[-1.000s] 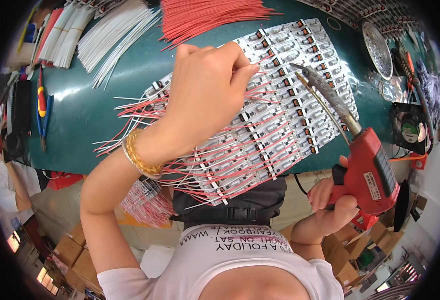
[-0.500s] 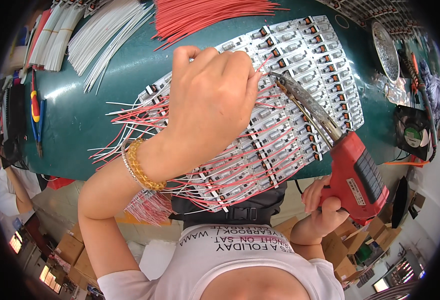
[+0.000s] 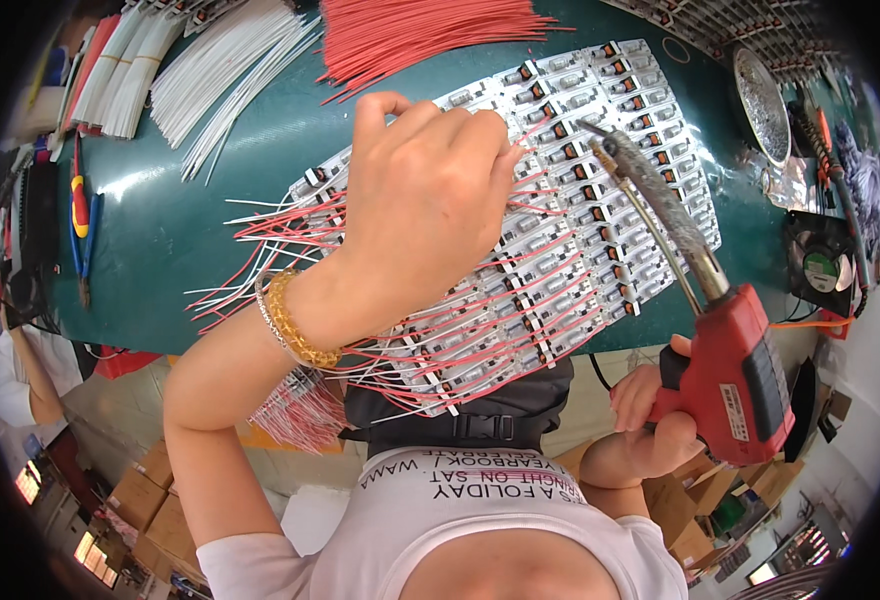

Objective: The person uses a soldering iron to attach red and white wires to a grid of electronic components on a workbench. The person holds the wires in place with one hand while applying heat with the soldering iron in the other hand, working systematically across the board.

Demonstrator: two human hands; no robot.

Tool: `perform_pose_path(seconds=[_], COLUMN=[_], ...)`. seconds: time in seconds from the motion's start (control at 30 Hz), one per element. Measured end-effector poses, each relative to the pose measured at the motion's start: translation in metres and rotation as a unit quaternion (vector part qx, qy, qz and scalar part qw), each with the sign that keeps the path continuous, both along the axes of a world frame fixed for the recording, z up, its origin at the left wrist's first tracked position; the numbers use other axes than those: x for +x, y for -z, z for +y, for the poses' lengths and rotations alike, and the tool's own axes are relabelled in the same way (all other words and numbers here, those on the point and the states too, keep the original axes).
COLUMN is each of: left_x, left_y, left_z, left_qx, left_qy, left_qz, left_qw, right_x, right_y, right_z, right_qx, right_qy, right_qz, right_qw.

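Observation:
My left hand (image 3: 425,195) is over a panel of small circuit boards (image 3: 650,170), its fingers pinched on a thin red wire (image 3: 537,130) whose end shows just past the fingertips. Around the grip of a red soldering gun (image 3: 735,385) my right hand (image 3: 650,415) is closed. The gun's dark tip hangs over the panel, to the right of the wire and apart from it. Rows of red and white wires (image 3: 550,290) run from the near boards toward the left, partly hidden under my left hand and wrist.
Bundles of red wires (image 3: 430,35) and white wires (image 3: 225,70) lie at the table's far side. Pliers (image 3: 80,215) are at the left. On the right are a round metal dish (image 3: 760,105) and a small black fan (image 3: 820,265). Another person's arm (image 3: 35,370) shows at the far left.
The soldering gun has moved right, and its tip has come away from the wire at my left fingertips. My left hand keeps its pinch in nearly the same place.

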State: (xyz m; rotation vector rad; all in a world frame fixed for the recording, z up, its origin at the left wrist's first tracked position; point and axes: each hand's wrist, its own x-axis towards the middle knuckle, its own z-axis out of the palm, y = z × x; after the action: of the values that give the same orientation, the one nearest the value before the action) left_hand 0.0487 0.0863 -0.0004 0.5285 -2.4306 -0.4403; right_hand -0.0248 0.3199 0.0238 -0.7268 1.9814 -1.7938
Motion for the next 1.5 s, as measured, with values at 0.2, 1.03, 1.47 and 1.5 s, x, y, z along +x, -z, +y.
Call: perform_pose_path(seconds=[0.2, 1.03, 1.47, 1.5], left_x=[0.003, 0.006, 0.005, 0.006], left_y=[-0.010, -0.005, -0.005, -0.004], left_z=[-0.021, -0.018, -0.017, -0.017], left_qx=[0.130, 0.212, 0.205, 0.192], left_qy=[0.001, -0.002, -0.003, 0.001], left_qz=[0.014, -0.009, -0.004, -0.004], left_qw=[0.991, 0.977, 0.979, 0.981], right_x=[-0.004, -0.003, 0.004, 0.003], right_y=[0.002, 0.011, 0.006, 0.008], right_z=[-0.007, -0.008, -0.011, -0.006], right_qx=[0.001, 0.026, 0.060, 0.067], right_qy=[0.028, 0.030, 0.046, 0.041], right_qz=[0.005, -0.009, -0.033, -0.016], right_qw=[1.000, 0.999, 0.997, 0.997])
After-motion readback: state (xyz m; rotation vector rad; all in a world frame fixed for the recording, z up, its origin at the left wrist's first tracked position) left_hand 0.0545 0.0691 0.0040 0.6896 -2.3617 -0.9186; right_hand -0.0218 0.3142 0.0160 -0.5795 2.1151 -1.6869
